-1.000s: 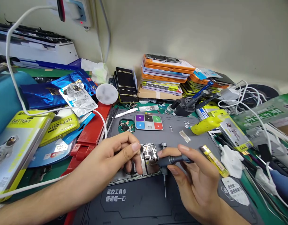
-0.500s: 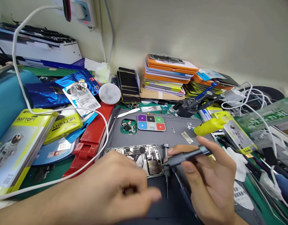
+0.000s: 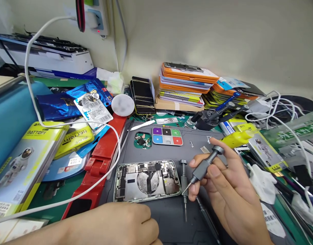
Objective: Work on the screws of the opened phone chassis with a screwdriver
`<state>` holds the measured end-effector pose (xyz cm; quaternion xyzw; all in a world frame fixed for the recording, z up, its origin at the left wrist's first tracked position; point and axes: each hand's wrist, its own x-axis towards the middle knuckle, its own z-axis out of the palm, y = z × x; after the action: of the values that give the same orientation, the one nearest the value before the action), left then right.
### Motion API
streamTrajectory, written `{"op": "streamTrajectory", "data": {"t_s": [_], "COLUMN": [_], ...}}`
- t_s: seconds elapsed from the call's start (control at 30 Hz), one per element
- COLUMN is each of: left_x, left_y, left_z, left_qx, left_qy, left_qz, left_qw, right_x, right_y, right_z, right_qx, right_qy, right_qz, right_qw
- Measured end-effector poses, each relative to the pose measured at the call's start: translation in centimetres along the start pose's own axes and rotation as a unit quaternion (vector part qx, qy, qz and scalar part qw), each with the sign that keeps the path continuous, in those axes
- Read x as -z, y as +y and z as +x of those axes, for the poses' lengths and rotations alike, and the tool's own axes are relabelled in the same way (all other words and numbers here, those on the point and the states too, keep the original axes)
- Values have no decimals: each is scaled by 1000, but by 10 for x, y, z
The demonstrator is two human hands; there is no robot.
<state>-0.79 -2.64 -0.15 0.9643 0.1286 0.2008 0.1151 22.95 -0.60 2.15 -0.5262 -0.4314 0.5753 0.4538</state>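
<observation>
My right hand point(image 3: 230, 194) grips a dark grey screwdriver point(image 3: 202, 167), its thin tip pointing down and left, just right of an opened phone point(image 3: 136, 187). The phone lies flat, with its circuit boards, metal plates and a round coil exposed. Near the bottom edge, my left hand point(image 3: 123, 221) rests with its fingers curled under, in front of the phone; whatever may be in them is hidden. Beside the phone lies a second grey screwdriver point(image 3: 184, 177), tip toward me. Below my right hand is another dark, slim tool point(image 3: 207, 217), partly covered.
A dark mat point(image 3: 166, 217) carries a tray of coloured squares point(image 3: 167, 140). Left are a red hinged holder point(image 3: 96, 165), battery boxes point(image 3: 31, 160) and a white cable point(image 3: 82, 195). Stacked orange boxes point(image 3: 187, 78), a tool holder point(image 3: 206, 119) and a yellow bottle point(image 3: 235, 137) stand behind.
My left hand has moved down, away from the phone, uncovering it. My right hand has lifted the screwdriver off the phone's right end and tilted it more steeply. The view has shifted slightly.
</observation>
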Motion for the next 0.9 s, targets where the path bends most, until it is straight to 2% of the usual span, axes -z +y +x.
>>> {"op": "streamTrajectory", "data": {"t_s": [0.07,0.13,0.2,0.3,0.37,0.47,0.53,0.73,0.9], "left_x": [7,11,12,11,11,14,14,8,5], "left_y": [-1,-4,-8,-15,-18,-21,-22,-22,-21], "left_z": [5,8,11,13,14,15,15,15,13], "left_qx": [9,74,162,211,261,360,390,402,380], "left_qy": [1,31,63,47,35,13,5,-9,11], "left_qz": [-35,-87,-156,-273,-362,-485,-514,-521,-516], "left_qw": [999,993,972,937,894,797,764,753,768], "right_x": [0,-1,-1,-2,-3,-6,-7,-6,-6], "right_y": [-2,-4,-5,-4,-2,-1,-1,0,-2], "right_z": [0,-1,-4,-8,-10,-10,-10,-10,-13], "right_qx": [-12,-11,2,7,8,17,18,32,33], "right_qy": [-8,-15,-20,-26,-35,-50,-60,-75,-84], "right_qz": [17,30,29,19,14,12,16,21,17], "right_qw": [1000,999,999,999,999,999,998,996,996]}}
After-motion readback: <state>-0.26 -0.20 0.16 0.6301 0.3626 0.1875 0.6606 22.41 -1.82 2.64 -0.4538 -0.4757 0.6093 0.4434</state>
